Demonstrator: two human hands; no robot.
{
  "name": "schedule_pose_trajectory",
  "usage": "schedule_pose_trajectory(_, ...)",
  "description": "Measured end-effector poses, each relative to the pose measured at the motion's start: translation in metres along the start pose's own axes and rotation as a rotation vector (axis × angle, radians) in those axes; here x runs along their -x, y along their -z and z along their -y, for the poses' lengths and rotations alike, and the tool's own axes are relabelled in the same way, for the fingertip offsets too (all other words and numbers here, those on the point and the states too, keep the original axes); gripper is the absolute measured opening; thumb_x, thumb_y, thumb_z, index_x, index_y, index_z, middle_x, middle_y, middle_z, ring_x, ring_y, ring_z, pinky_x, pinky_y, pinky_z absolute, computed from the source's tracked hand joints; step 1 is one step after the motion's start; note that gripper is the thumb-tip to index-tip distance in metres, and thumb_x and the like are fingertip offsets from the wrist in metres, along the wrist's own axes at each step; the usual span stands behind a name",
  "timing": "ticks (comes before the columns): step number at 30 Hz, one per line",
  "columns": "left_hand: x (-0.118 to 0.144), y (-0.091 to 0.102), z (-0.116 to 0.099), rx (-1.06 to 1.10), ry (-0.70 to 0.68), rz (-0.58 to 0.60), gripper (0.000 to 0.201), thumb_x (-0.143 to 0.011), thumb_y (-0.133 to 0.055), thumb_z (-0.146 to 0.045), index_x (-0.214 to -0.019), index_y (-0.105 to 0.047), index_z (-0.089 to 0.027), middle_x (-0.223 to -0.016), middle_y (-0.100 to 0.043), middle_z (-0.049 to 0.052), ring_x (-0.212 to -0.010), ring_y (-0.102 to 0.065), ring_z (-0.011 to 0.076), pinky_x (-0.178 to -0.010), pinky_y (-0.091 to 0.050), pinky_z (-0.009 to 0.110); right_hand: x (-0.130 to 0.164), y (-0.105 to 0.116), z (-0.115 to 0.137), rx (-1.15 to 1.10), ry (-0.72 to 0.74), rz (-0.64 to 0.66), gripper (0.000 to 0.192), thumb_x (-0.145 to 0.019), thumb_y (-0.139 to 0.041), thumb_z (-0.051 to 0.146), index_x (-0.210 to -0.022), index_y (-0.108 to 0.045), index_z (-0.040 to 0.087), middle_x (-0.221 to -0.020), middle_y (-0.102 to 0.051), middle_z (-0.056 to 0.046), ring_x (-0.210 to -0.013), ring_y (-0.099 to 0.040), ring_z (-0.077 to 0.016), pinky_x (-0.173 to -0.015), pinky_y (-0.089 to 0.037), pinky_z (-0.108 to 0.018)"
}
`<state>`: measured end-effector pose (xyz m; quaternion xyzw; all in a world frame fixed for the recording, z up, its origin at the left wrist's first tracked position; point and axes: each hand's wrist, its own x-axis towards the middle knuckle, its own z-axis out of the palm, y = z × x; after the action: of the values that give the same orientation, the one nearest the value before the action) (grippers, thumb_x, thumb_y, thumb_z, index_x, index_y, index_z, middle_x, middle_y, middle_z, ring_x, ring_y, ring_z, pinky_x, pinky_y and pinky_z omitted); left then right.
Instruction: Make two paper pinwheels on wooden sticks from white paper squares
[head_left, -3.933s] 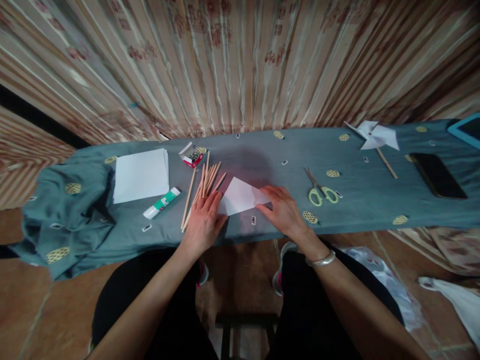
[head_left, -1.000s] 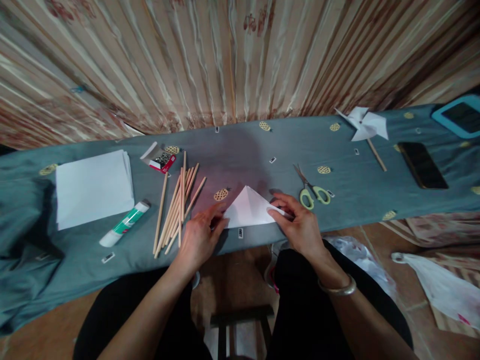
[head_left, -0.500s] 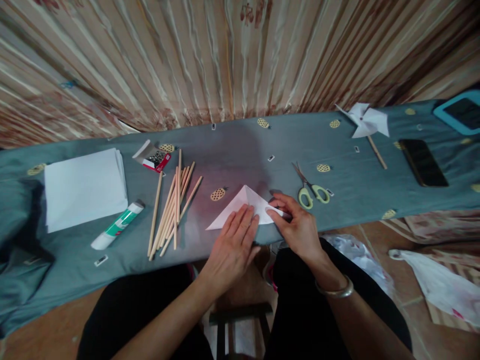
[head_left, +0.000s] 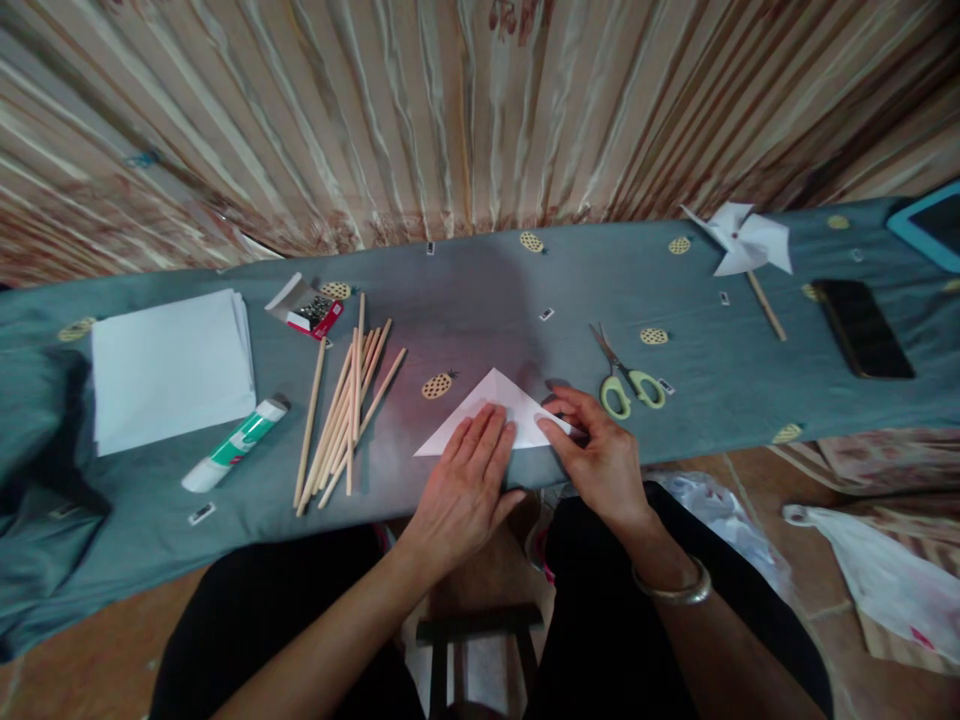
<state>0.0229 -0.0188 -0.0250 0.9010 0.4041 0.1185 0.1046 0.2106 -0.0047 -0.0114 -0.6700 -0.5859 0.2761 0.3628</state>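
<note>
White paper triangle (head_left: 501, 408) under both hands' fingers (head_left: 487, 432)

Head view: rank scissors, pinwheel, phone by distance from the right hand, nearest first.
From the right hand:
1. Scissors, just beyond it, slightly right.
2. Pinwheel, far edge, farther right.
3. Phone, farthest right.

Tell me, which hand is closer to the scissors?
Right. The right hand rests on the folded paper's right corner, just left of the scissors. The left hand lies flat on the paper, farther left.
</note>
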Motion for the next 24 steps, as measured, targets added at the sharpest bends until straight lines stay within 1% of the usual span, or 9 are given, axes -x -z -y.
schedule_pose_trajectory(5, 0.000, -0.001, 0.001, -0.004, -0.003, -0.004, 0.071, -0.093, -0.046, -0.048, -0.145, -0.030, -0.003, -0.151, -0.034, 0.025, -0.144, -0.027, 0.0348, -0.115, -0.029, 0.051, 0.000, 0.000, 0.000, 0.005, 0.005, -0.013, 0.037, -0.084, -0.061, 0.035, -0.117, -0.061, 0.019, -0.096, -0.074, -0.006, -0.084, -0.069, -0.0199, -0.077, -0.057, -0.034)
schedule_pose_trajectory(10, -0.001, -0.002, 0.001, -0.003, 0.006, 0.009, 0.070, -0.092, -0.047, -0.048, -0.145, -0.031, -0.005, -0.152, -0.033, 0.024, -0.144, -0.026, 0.0345, -0.115, -0.029, 0.051, 0.001, -0.002, 0.000, 0.023, 0.009, -0.023, 0.036, -0.084, -0.061, 0.036, -0.117, -0.061, 0.021, -0.096, -0.074, -0.005, -0.082, -0.069, -0.0203, -0.076, -0.057, -0.035)
schedule_pose_trajectory(13, -0.002, -0.003, 0.001, -0.005, 0.006, 0.015, 0.070, -0.092, -0.049, -0.047, -0.144, -0.032, -0.004, -0.152, -0.033, 0.025, -0.144, -0.026, 0.0352, -0.115, -0.028, 0.051, 0.001, -0.001, -0.002, 0.048, 0.026, -0.013, 0.036, -0.086, -0.058, 0.036, -0.119, -0.060, 0.020, -0.097, -0.073, -0.006, -0.084, -0.069, -0.0202, -0.078, -0.056, -0.035)
schedule_pose_trajectory(15, -0.002, -0.003, 0.001, -0.007, 0.004, 0.018, 0.069, -0.092, -0.048, -0.047, -0.144, -0.032, -0.004, -0.152, -0.032, 0.025, -0.144, -0.024, 0.0351, -0.115, -0.028, 0.051, 0.002, -0.002, -0.003, 0.108, 0.064, -0.012, 0.036, -0.089, -0.056, 0.037, -0.121, -0.059, 0.020, -0.100, -0.072, -0.007, -0.086, -0.068, -0.0211, -0.081, -0.055, -0.037)
schedule_pose_trajectory(17, -0.002, -0.004, 0.001, -0.016, -0.003, 0.022, 0.070, -0.092, -0.047, -0.048, -0.144, -0.031, -0.004, -0.152, -0.032, 0.025, -0.145, -0.022, 0.0348, -0.115, -0.028, 0.051, 0.003, -0.003, -0.003, 0.221, 0.156, -0.030, 0.040, -0.090, -0.055, 0.041, -0.123, -0.058, 0.019, -0.109, -0.070, -0.010, -0.096, -0.065, -0.0247, -0.088, -0.052, -0.042)
schedule_pose_trajectory(20, -0.002, -0.005, 0.000, -0.053, -0.014, 0.024, 0.070, -0.092, -0.046, -0.049, -0.143, -0.033, -0.003, -0.152, -0.031, 0.025, -0.145, -0.022, 0.0352, -0.115, -0.027, 0.051, 0.007, -0.009, 0.001, 0.406, 0.321, -0.059, 0.052, -0.088, -0.056, 0.045, -0.130, -0.053, 0.015, -0.129, -0.060, -0.017, -0.119, -0.054, -0.0313, -0.101, -0.041, -0.050)
schedule_pose_trajectory(22, -0.003, -0.005, 0.000, -0.083, -0.017, 0.030, 0.072, -0.092, -0.047, -0.050, -0.142, -0.035, 0.000, -0.152, -0.031, 0.025, -0.145, -0.022, 0.0361, -0.116, -0.027, 0.050, 0.011, -0.014, 0.004, 0.493, 0.372, -0.066, 0.055, -0.089, -0.055, 0.044, -0.133, -0.049, 0.013, -0.138, -0.053, -0.019, -0.127, -0.047, -0.0329, -0.106, -0.035, -0.053)
schedule_pose_trajectory(24, -0.003, -0.005, -0.001, -0.105, -0.020, 0.035, 0.072, -0.091, -0.047, -0.051, -0.141, -0.036, 0.001, -0.152, -0.031, 0.026, -0.144, -0.023, 0.0365, -0.116, -0.026, 0.050, 0.015, -0.019, 0.005, 0.544, 0.377, -0.075, 0.055, -0.090, -0.053, 0.041, -0.136, -0.045, 0.012, -0.142, -0.048, -0.021, -0.131, -0.042, -0.0328, -0.108, -0.030, -0.054)
